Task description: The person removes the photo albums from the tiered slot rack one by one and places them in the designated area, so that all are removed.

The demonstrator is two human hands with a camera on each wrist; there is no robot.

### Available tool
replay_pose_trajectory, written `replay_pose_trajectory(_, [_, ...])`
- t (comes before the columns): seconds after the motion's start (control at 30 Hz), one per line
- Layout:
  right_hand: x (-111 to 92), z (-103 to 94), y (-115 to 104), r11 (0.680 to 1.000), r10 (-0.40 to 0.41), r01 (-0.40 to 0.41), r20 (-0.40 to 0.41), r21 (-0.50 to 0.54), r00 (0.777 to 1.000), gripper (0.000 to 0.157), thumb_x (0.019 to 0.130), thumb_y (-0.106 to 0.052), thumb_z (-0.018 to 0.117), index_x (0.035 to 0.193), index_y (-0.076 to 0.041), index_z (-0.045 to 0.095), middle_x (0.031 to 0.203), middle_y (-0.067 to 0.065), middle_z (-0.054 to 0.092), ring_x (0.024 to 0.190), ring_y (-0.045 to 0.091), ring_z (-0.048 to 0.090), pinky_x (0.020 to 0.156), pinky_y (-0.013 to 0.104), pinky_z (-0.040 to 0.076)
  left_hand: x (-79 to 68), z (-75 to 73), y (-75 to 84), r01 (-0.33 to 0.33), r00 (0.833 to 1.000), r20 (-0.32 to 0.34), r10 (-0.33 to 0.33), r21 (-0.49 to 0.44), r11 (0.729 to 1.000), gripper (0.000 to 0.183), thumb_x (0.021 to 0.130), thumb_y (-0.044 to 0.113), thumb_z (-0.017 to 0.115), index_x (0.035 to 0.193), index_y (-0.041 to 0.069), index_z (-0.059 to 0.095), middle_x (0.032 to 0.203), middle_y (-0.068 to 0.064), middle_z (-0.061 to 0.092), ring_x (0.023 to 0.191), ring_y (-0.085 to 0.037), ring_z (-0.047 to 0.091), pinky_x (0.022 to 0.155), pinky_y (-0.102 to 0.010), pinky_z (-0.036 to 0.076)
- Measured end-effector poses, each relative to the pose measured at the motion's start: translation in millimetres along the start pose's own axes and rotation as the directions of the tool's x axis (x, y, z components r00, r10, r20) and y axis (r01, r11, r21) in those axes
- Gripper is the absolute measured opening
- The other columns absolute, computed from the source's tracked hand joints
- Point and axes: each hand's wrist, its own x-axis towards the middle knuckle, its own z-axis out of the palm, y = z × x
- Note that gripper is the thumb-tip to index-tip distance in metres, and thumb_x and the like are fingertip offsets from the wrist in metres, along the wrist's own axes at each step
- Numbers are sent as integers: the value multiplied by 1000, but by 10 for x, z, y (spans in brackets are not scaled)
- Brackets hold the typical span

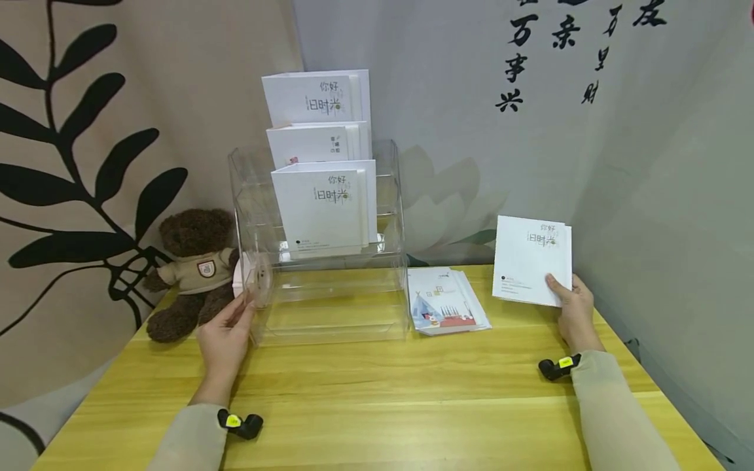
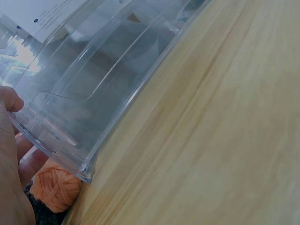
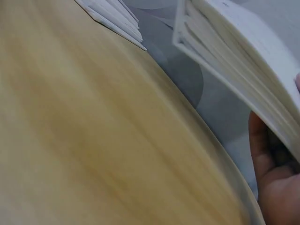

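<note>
My right hand point(image 1: 577, 314) is at 2 o'clock, closed on a white booklet point(image 1: 524, 261), with my thumb across its printed cover and my fingers behind it. I hold it up off the table, cover towards me, and the right wrist view shows several layers packed between its white covers. My left hand point(image 1: 226, 340), at 10 o'clock, grips the near left edge of a clear plastic rack point(image 1: 336, 332), thumb on the inner face of the side panel and fingers round the outside. The rack stands at about 12 o'clock on the wood-grain table point(image 1: 400, 399), and three more white-covered booklets point(image 1: 318, 212) stand in its tiers, one behind and above another. At 1 o'clock, just beside the rack, a small pile of cards point(image 1: 444, 307) lies flat, the top one printed with a blue tent. A brown teddy bear point(image 1: 197, 275) in a beige top sits between 10 and 11 o'clock, beyond my left hand, and a pale pink object point(image 1: 253, 278), partly seen through the rack's side panel, is between them. In the left wrist view an orange ball of yarn point(image 2: 55, 186) sits just beside my fingers, outside the rack's corner.
</note>
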Motion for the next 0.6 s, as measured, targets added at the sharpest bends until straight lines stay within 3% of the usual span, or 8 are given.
replay_pose_trajectory(0.17, [23, -14, 6, 990, 68, -71, -28, -121, 997, 27, 87, -20, 82, 107, -11, 65, 87, -6, 73, 74, 5, 68, 65, 17, 55, 0, 7, 1, 0, 1000, 7, 0, -13, 1000, 28, 89, 12, 78, 116, 8, 77, 98, -14, 75, 78, 21, 60, 65, -4, 48])
replay_pose_trajectory(0.3, [19, -32, 21, 935, 124, -122, -16, -332, 992, 34, 88, -30, 81, 103, -6, 62, 80, -9, 67, 69, 3, 62, 61, 16, 52, -1, 14, -8, -4, 1000, 3, 4, -14, 1000, 28, 88, 11, 79, 116, 7, 77, 98, -15, 75, 78, 21, 60, 65, -4, 48])
replay_pose_trajectory(0.37, [10, -45, 29, 887, 126, -110, 4, -449, 992, 43, 89, -37, 78, 107, -1, 61, 78, -11, 66, 68, 2, 61, 60, 17, 51, 2, 13, -13, -14, 1000, 1, 14, -16, 1000, 28, 88, 10, 79, 115, 7, 77, 98, -15, 75, 78, 21, 60, 65, -4, 48])
replay_pose_trajectory(0.47, [-3, -51, 38, 778, 99, -52, 42, -626, 994, 58, 91, -49, 72, 115, 3, 61, 81, -12, 65, 71, 3, 58, 62, 18, 49, 4, 10, -17, -16, 1000, 6, 16, -28, 999, 28, 88, 12, 79, 116, 7, 77, 98, -15, 75, 78, 20, 61, 66, -5, 49])
replay_pose_trajectory(0.6, [-13, -51, 59, 642, 95, -3, 75, -767, 993, 74, 92, -61, 64, 123, 6, 61, 97, 0, 66, 83, 9, 56, 69, 20, 46, -8, -2, -16, 1, 1000, 8, -1, -27, 1000, 28, 88, 13, 79, 116, 10, 77, 99, -15, 75, 78, 19, 61, 66, -4, 48])
